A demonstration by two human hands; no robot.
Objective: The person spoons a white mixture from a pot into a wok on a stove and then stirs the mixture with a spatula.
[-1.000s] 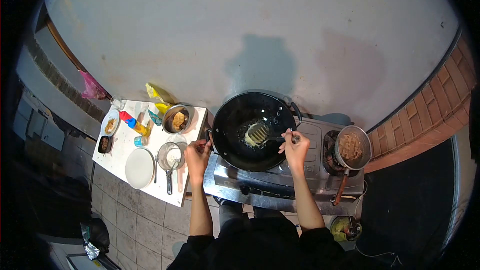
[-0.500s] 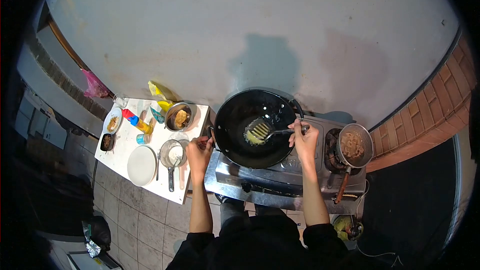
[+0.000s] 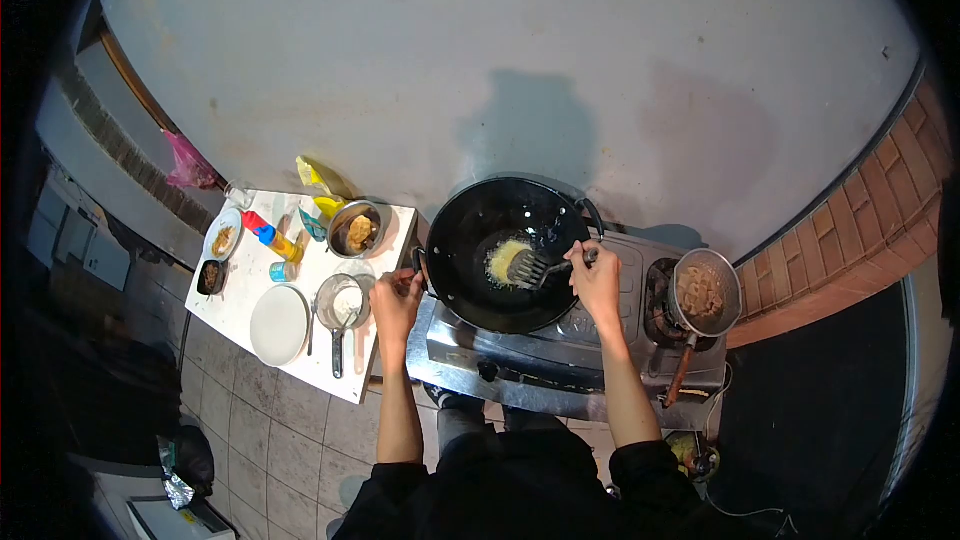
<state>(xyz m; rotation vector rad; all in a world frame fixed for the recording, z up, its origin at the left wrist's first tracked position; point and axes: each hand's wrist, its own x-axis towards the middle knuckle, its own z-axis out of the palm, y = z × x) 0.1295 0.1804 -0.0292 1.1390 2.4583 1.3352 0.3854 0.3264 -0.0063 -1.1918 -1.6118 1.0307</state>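
A large black wok (image 3: 465,285) sits on the stove. My left hand (image 3: 396,302) is closed on the wok's left handle. My right hand (image 3: 596,280) grips the handle of a slotted spatula (image 3: 526,269), whose head rests in the wok at the right side of a small yellow, bubbling piece of food (image 3: 503,258). The wok's right handle (image 3: 592,216) stands free above my right hand.
Right of the wok, a pan of food (image 3: 700,292) with a wooden handle sits on a burner of the steel stove (image 3: 560,365). The white table (image 3: 335,380) at left holds a white plate (image 3: 280,326), a saucepan (image 3: 337,345), a metal bowl (image 3: 343,222) and bottles.
The spatula's head has moved slightly right and down and is turned, so more of the yellow food shows. My right hand has shifted a little left. My left hand keeps its hold.
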